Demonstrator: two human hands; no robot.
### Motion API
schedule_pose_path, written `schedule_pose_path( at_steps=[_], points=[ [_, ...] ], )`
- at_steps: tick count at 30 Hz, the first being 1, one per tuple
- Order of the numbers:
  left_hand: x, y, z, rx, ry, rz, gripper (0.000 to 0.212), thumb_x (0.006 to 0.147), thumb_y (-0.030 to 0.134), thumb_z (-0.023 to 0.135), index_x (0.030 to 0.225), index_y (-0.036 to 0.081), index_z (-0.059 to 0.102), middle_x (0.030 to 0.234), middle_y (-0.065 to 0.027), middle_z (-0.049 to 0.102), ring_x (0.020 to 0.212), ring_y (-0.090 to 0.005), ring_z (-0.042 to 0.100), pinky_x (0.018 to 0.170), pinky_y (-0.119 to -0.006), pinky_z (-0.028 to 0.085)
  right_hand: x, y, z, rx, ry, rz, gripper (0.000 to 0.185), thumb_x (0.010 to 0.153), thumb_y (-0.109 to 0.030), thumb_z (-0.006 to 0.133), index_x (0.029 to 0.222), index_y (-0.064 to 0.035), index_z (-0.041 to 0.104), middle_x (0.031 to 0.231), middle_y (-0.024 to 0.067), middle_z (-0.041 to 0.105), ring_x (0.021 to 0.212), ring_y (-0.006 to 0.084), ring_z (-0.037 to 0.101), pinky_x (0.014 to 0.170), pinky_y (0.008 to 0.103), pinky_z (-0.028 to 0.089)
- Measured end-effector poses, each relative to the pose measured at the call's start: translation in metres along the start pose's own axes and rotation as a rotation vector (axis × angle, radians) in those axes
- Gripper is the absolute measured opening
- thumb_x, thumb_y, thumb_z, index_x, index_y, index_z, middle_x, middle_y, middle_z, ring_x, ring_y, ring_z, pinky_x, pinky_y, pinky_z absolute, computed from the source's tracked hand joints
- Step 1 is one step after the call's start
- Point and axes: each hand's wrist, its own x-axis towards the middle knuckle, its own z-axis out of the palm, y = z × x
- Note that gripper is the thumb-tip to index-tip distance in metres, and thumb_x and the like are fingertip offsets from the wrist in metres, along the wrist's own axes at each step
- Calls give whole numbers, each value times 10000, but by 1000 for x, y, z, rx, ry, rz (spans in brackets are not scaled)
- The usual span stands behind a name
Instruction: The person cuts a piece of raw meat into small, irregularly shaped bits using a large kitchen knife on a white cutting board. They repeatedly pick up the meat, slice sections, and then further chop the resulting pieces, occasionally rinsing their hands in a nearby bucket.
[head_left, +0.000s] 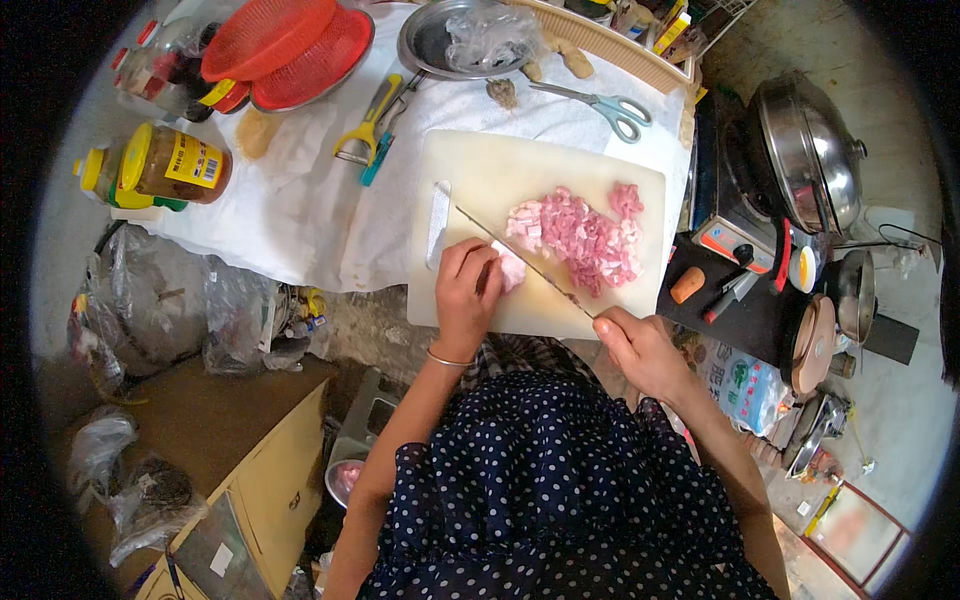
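Note:
A white plastic cutting board lies at the table's near edge. On its left half, my left hand holds down a piece of raw meat with curled fingers. My right hand grips a knife at the board's near right edge; the handle is hidden in the fist. The blade runs up and left across the board, just right of the meat piece, seen nearly edge-on. Diced raw meat lies heaped on the board's right half, with a small clump above it.
Beyond the board lie scissors, a yellow peeler and a metal basin with a plastic bag. Jars and red colanders stand at left. At right are a lidded wok and another knife.

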Motion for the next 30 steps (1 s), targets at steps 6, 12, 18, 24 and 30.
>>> schedule_pose_path(
  at_steps=[6, 12, 18, 24, 30],
  points=[
    [-1, -3, -1, 24, -71, -52, 171, 733, -7, 678, 891, -18, 616, 964, -136, 601, 890, -312, 562, 779, -367, 474, -10, 8, 6, -63, 24, -27, 352, 952, -349, 525, 933, -4, 595, 722, 238, 628, 710, 429, 633, 654, 489, 502],
    [3, -3, -3, -7, -111, -53, 316, 653, -31, 698, 955, 4, 613, 968, -133, 591, 906, -327, 548, 793, -379, 464, -12, 4, 9, -159, 40, -77, 305, 939, -325, 557, 912, -22, 563, 694, 220, 633, 658, 420, 637, 586, 497, 505],
    [4, -4, -1, -37, -102, -85, 375, 636, -37, 705, 997, 13, 620, 989, -130, 596, 903, -331, 554, 787, -376, 467, -4, -4, 5, -209, -16, -35, 326, 942, -348, 543, 925, -23, 540, 674, 231, 625, 652, 433, 631, 576, 520, 495],
    [4, -2, -2, -25, -104, -121, 369, 636, -39, 703, 994, 12, 627, 988, -132, 606, 894, -328, 567, 772, -373, 479, 21, -13, 16, -175, -94, 29, 393, 947, -399, 509, 957, -7, 538, 699, 261, 616, 695, 447, 627, 637, 536, 492],
    [0, -4, -2, -44, -140, -153, 318, 670, 10, 705, 979, 11, 629, 1037, -172, 629, 967, -367, 597, 845, -407, 488, 60, -39, 27, -139, -81, -26, 440, 951, -397, 498, 1086, 17, 559, 786, 252, 636, 769, 458, 625, 700, 526, 494]
  ],
)
